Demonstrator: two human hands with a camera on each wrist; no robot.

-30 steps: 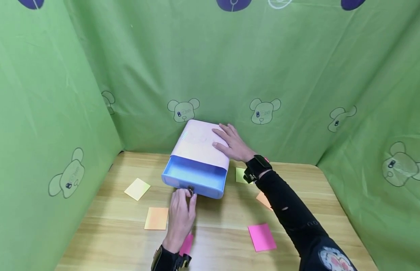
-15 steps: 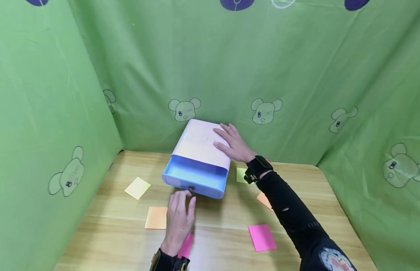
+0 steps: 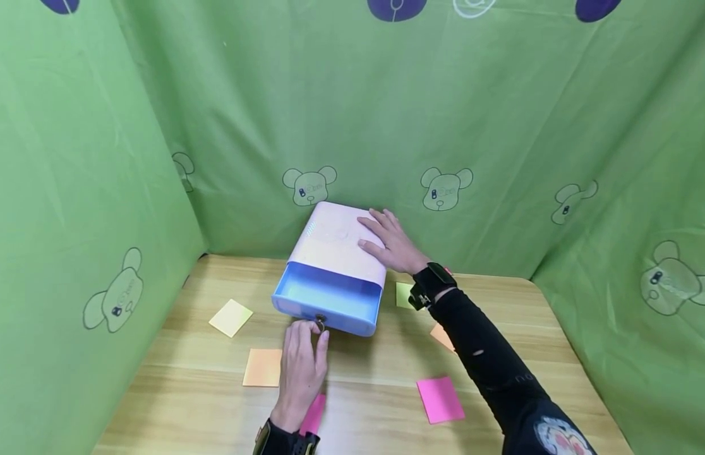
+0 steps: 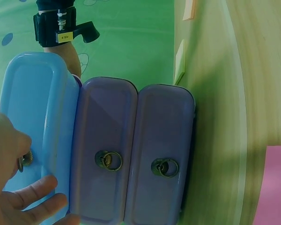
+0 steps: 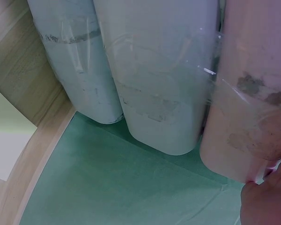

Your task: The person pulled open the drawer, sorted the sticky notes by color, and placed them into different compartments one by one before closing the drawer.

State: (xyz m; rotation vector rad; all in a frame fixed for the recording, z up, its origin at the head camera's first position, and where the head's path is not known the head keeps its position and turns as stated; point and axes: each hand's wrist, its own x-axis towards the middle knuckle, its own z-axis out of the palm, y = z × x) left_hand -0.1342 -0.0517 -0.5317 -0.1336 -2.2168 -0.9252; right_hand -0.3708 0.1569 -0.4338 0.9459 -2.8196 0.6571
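A stack of three small drawers stands against the back cloth, with a pinkish-white top (image 3: pixel 332 240). Its blue top drawer (image 3: pixel 330 292) is pulled out, and I see nothing in it. My left hand (image 3: pixel 300 366) is at this drawer's front, its curled fingers on the metal ring pull (image 3: pixel 321 323). The left wrist view shows part of that ring pull (image 4: pixel 24 161) against the fingers. Below, two purplish drawers (image 4: pixel 105 140) are closed, their rings hanging loose. My right hand (image 3: pixel 391 243) rests spread on the top's right edge; the right wrist view catches only part of it.
Several sticky notes lie on the wooden table, such as a yellow note (image 3: pixel 230 318), an orange note (image 3: pixel 263 367) and a pink note (image 3: pixel 440 399). Green cloth (image 3: pixel 375 114) encloses the back and sides. Clear tape (image 5: pixel 150 89) wraps the stack's side.
My left thumb has drawn slightly away from the ring pull, and the left hand has shifted a little toward me. The drawer and my right hand look unmoved.
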